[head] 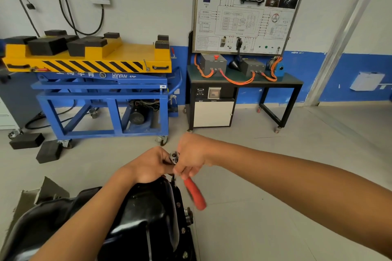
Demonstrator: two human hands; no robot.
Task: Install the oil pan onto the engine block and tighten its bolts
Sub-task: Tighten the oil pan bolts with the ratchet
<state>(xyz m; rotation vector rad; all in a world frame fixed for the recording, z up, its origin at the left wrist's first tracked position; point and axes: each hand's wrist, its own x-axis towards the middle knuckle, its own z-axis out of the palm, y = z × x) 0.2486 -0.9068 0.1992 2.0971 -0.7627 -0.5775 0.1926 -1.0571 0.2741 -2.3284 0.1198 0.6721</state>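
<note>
The black oil pan (146, 212) lies on the engine block at the bottom middle, its flange running down the right side with several bolts (188, 218) showing. My left hand (148, 165) curls round the metal head (174, 157) of a ratchet wrench above the pan's far end. My right hand (192, 158) grips the same wrench just above its red handle (195, 194), which slants down to the right. A thin extension (174, 180) drops from the wrench head to the flange.
A yellow and blue lift cart (99, 82) with black rubber blocks stands at the back left. A training bench with a wiring board (246, 12) and orange cables stands at the back right. Loose black blocks (27, 141) lie on the floor. Cardboard (42, 195) sits at the left.
</note>
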